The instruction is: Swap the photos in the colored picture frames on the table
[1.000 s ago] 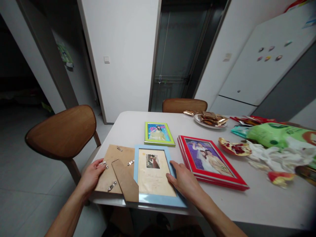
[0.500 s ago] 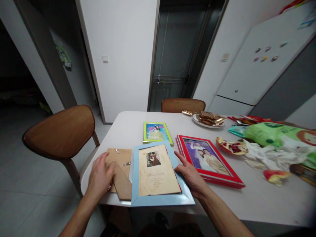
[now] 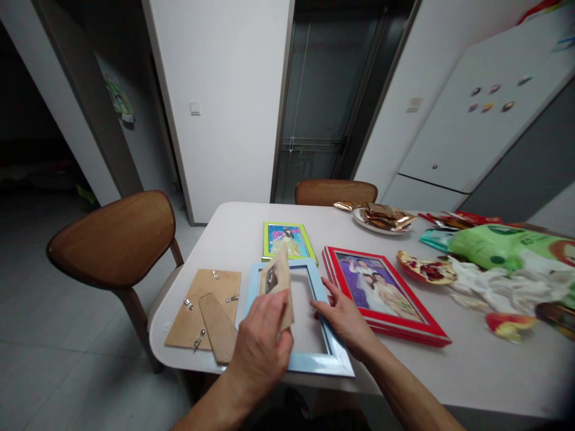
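A beige printed sheet with a small dark photo is tilted up, pinched in my left hand above the light blue frame. Through the frame's opening the white table shows. My right hand grips the frame's right side, thumb and fingers around its edge. The brown backing board, with metal clips and a stand leg, lies to the left. A green frame with a photo lies behind the blue one. To the right are stacked red frames, the top one holding a photo.
Farther right on the white table are a plate of wrapped snacks, a cut pomegranate, crumpled tissues and a green packet. Wooden chairs stand at the left and far side.
My left hand has moved right from the backing board and lifted the beige sheet out of the blue frame, baring its opening. My right hand stays at the frame's right side.
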`<state>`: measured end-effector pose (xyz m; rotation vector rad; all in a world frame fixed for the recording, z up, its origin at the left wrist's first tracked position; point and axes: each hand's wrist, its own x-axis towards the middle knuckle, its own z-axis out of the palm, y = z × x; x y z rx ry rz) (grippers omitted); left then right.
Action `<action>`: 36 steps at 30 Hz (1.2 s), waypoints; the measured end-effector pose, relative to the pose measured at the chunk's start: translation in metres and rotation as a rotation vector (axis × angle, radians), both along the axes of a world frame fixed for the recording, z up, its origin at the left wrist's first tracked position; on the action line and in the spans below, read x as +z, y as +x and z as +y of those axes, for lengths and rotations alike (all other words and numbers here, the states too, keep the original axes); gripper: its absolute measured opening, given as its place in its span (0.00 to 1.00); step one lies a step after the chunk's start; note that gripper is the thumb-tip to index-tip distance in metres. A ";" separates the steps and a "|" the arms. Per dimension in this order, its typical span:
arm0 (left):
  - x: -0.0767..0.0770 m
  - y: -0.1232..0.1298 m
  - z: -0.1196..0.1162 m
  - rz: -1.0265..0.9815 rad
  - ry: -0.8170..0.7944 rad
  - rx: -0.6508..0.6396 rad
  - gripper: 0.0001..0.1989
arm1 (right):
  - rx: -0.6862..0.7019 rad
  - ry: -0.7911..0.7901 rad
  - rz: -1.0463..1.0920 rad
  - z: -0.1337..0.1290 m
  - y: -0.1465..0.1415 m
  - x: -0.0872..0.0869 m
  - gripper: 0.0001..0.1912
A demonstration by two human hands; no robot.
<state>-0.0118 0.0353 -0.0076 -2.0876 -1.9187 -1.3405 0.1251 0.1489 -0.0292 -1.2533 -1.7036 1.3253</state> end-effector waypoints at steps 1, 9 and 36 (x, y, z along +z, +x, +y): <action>0.004 -0.009 -0.003 -0.062 0.010 0.090 0.24 | -0.014 0.075 -0.091 0.003 0.001 -0.003 0.34; -0.011 -0.078 -0.030 -0.266 -0.213 0.468 0.22 | 0.026 0.462 -0.639 0.010 0.000 -0.022 0.26; -0.032 -0.050 -0.017 -0.066 -0.059 0.113 0.24 | 0.187 -0.068 0.548 -0.039 -0.087 0.012 0.30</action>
